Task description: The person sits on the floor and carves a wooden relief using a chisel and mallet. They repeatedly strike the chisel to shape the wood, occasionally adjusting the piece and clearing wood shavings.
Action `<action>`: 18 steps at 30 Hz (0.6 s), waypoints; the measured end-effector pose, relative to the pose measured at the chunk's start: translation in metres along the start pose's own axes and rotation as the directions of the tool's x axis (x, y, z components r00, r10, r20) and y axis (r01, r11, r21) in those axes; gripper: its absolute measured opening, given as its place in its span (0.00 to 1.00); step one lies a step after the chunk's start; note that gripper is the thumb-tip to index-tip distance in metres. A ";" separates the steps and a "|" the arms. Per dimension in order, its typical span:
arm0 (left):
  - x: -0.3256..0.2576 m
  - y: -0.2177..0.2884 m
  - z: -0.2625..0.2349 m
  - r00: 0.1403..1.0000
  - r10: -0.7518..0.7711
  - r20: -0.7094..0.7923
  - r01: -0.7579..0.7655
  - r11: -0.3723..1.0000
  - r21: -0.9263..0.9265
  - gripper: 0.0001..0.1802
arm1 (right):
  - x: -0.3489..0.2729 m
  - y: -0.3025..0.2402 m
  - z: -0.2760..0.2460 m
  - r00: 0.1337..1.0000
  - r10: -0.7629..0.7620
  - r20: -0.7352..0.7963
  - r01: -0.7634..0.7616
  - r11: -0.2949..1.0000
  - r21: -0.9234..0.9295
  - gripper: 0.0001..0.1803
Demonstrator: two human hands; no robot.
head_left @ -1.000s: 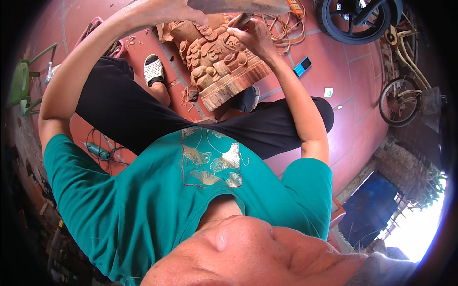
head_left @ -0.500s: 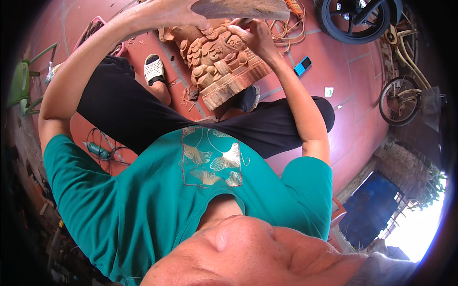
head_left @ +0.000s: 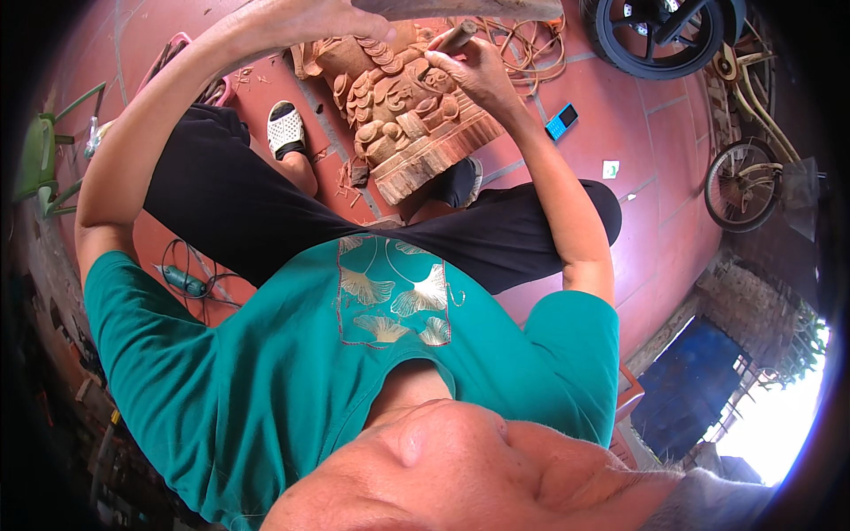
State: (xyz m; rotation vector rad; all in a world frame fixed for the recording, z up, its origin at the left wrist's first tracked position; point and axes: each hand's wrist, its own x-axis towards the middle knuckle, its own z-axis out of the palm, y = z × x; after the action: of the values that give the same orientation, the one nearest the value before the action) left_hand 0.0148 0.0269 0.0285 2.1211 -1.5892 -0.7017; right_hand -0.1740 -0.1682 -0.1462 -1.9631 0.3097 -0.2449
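Observation:
A carved reddish-brown wooden block [head_left: 403,133] with raised figures and a stepped base stands on the floor between my feet. Over its far part, my left hand [head_left: 332,22] is closed on a thick wooden mallet [head_left: 474,9], partly cut off by the upper edge. My right hand [head_left: 482,75] grips a chisel by its round handle [head_left: 458,37], close to the carving's right side. The mallet is just beyond the handle's top, with a small gap visible between them. The chisel's blade is hidden behind my fingers.
Wood chips [head_left: 354,190] lie near my left sandal [head_left: 285,128]. Right of the carving are a coiled orange cord [head_left: 536,66], a blue phone [head_left: 561,121] and a motorcycle wheel [head_left: 655,40]. A green power tool [head_left: 183,280] with a cable lies at left, near a green chair [head_left: 37,159].
The mallet has shifted up and to the right, away from the chisel, uncovering the handle's top end. My right hand has stayed nearly in place.

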 end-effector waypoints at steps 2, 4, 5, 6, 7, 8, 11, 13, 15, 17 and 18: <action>-0.003 0.003 -0.002 0.998 0.051 -0.024 -0.053 0.997 -0.061 0.35 | 0.001 -0.005 -0.001 0.998 0.052 0.028 -0.050 0.998 -0.043 0.08; -0.004 0.006 -0.004 0.998 0.040 -0.042 -0.043 0.996 -0.078 0.35 | 0.001 -0.007 -0.002 0.997 0.071 0.032 -0.068 0.993 -0.093 0.09; -0.004 0.006 -0.005 0.998 0.034 -0.051 -0.038 0.996 -0.086 0.35 | 0.001 -0.009 -0.002 0.997 0.069 0.031 -0.066 0.992 -0.106 0.09; -0.003 0.002 0.000 0.998 0.026 -0.052 -0.030 0.996 -0.078 0.35 | 0.001 -0.011 -0.001 0.997 0.065 0.033 -0.061 0.991 -0.118 0.09; 0.000 -0.006 0.008 0.998 0.018 -0.053 -0.021 0.997 -0.071 0.35 | 0.002 -0.012 0.000 0.998 0.061 0.035 -0.056 0.990 -0.132 0.09; 0.002 -0.012 0.013 0.998 0.010 -0.055 -0.013 0.998 -0.064 0.35 | 0.002 -0.012 0.000 0.998 0.040 0.048 -0.035 0.993 -0.109 0.09; 0.007 -0.013 0.015 0.996 -0.006 0.094 -0.004 0.994 0.112 0.35 | 0.004 -0.019 -0.001 0.996 -0.010 0.094 0.034 0.964 -0.265 0.09; 0.007 -0.013 0.012 0.995 -0.029 0.092 0.017 0.992 0.128 0.35 | 0.004 -0.013 0.003 0.994 -0.101 0.034 0.107 0.956 -0.273 0.11; 0.005 -0.008 0.010 0.997 -0.047 0.057 0.041 0.994 0.100 0.35 | 0.004 -0.007 0.004 0.987 -0.158 0.001 0.154 0.963 -0.219 0.12; -0.002 0.008 0.004 0.998 -0.062 -0.011 0.062 0.998 0.029 0.35 | 0.003 -0.001 0.002 0.984 -0.178 -0.007 0.177 0.979 -0.098 0.12; -0.004 0.012 0.001 0.997 -0.072 0.004 0.072 0.997 -0.022 0.35 | 0.003 -0.002 0.003 0.992 -0.129 -0.015 0.127 0.988 -0.091 0.13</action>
State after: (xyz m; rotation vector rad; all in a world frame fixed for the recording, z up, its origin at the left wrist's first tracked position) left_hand 0.0043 0.0270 0.0358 2.1719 -1.5066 -0.7428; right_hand -0.1706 -0.1660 -0.1458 -2.0731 0.2107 -0.3395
